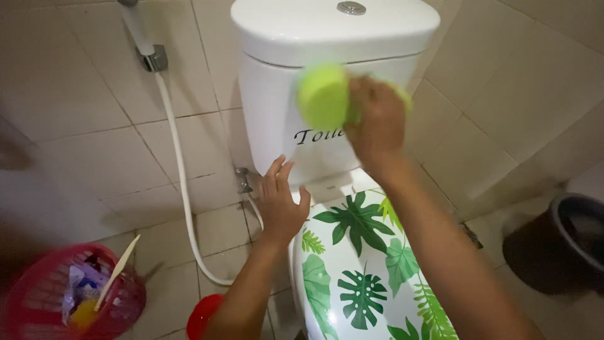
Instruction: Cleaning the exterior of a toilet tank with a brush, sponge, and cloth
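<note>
My right hand (376, 123) grips a lime-green sponge (324, 96) and presses it against the front of the white toilet tank (270, 107). The sponge and hand are blurred. My left hand (281, 203) rests flat with fingers apart on the left rear of the toilet, where the tank meets the bowl. Below lies the shut toilet lid (362, 271), white with a green leaf pattern. A flush button (351, 7) sits on top of the tank lid.
A white spray hose (182, 182) hangs down the tiled wall at left from a handset in its holder (145, 44). A red basket (69, 299) with small items stands at bottom left, a red object (202, 315) beside the bowl, a dark bucket (560, 242) at right.
</note>
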